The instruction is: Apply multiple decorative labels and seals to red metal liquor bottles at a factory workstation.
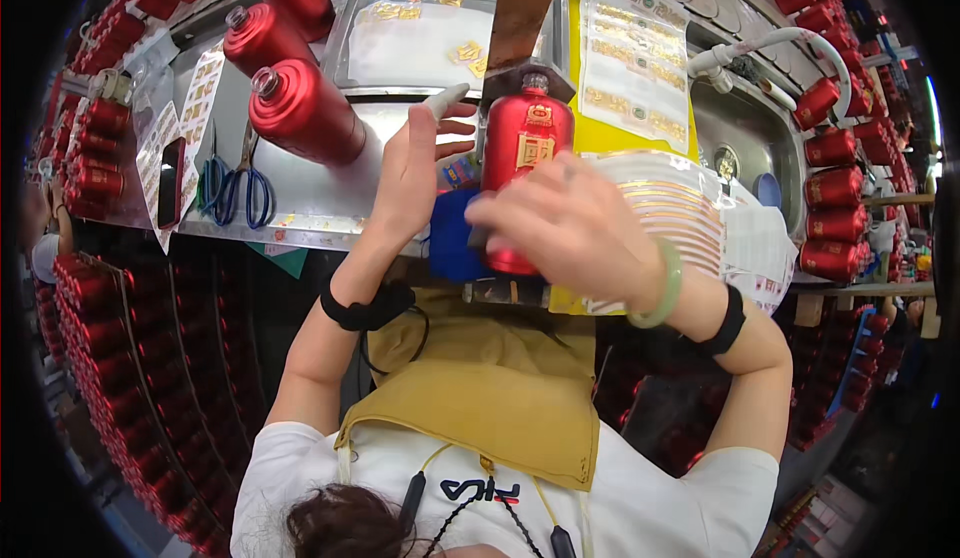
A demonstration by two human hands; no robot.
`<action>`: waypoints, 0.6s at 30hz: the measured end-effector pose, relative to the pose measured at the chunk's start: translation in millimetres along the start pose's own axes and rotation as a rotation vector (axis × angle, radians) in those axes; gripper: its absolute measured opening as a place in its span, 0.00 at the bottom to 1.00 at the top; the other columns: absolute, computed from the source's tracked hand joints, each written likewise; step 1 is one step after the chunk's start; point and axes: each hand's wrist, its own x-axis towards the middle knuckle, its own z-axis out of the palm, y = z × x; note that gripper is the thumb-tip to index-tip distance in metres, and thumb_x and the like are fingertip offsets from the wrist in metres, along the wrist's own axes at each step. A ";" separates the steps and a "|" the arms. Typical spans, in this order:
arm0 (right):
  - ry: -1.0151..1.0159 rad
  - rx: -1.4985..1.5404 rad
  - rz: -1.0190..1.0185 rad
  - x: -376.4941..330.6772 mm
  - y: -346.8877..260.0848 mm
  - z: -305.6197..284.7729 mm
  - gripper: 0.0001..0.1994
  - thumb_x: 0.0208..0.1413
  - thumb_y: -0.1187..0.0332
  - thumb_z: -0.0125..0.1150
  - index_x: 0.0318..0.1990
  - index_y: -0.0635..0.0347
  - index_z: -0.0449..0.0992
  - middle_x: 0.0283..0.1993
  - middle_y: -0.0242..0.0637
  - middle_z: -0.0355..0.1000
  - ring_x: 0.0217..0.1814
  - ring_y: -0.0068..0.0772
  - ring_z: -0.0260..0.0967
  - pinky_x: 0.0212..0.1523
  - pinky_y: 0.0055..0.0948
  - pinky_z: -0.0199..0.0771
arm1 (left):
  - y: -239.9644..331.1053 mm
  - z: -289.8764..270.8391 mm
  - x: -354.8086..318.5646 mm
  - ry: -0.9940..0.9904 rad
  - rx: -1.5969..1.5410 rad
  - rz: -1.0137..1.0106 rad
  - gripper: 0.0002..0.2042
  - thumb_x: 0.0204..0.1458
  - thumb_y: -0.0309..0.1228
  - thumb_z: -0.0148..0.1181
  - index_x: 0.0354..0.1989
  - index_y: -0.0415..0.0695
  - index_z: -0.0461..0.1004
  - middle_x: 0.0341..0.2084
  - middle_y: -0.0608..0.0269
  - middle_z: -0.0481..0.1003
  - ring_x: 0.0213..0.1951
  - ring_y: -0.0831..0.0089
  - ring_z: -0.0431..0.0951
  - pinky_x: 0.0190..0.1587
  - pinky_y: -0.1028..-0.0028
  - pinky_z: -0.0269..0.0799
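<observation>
Bright white light fills the middle, seemingly from overhead, and a thin lamp streak (936,118) glows at the right rim. The metal bench (310,188) throws pale glare; the bottle (525,128) carries soft highlights. The shirt (690,493) looks nearly washed out. Below the bench, deep shadow dims the racks (130,388). The right hand (570,208) is smeared by motion, the left hand (408,173) crisper. Fisheye curvature bends the outer rows, which soften toward black corners.
</observation>
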 end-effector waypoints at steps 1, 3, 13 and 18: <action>0.001 -0.046 0.049 5.9 13.8 2.4 0.14 0.47 0.71 0.72 0.43 0.50 0.82 0.37 0.33 0.78 0.38 0.39 0.73 0.42 0.36 0.70 | 1.4 1.8 -1.5 0.001 -0.029 -0.014 0.40 0.70 0.61 0.26 0.68 0.34 0.64 0.54 0.49 0.74 0.52 0.65 0.77 0.56 0.67 0.75; 0.214 -0.175 0.110 24.2 46.0 -13.5 0.12 0.49 0.71 0.69 0.42 0.51 0.80 0.37 0.33 0.79 0.38 0.38 0.74 0.43 0.37 0.68 | 13.4 7.3 -8.3 0.006 -0.131 -0.134 0.42 0.68 0.64 0.27 0.69 0.34 0.63 0.55 0.50 0.74 0.52 0.65 0.77 0.57 0.67 0.74; 0.105 0.283 0.078 -28.1 -3.9 -9.2 0.13 0.52 0.78 0.63 0.46 0.57 0.80 0.42 0.34 0.76 0.37 0.33 0.69 0.45 0.34 0.75 | 15.0 39.1 -27.5 -0.051 -0.142 -0.047 0.30 0.71 0.41 0.49 0.72 0.32 0.55 0.63 0.51 0.68 0.64 0.65 0.69 0.66 0.64 0.65; 0.449 0.029 0.791 -52.3 130.0 -64.8 0.20 0.58 0.56 0.70 0.39 0.65 0.70 0.30 0.37 0.65 0.30 0.28 0.59 0.34 0.32 0.66 | 26.3 62.2 -29.4 -0.012 0.142 -0.049 0.43 0.53 0.31 0.72 0.73 0.38 0.50 0.53 0.49 0.75 0.52 0.63 0.80 0.54 0.64 0.76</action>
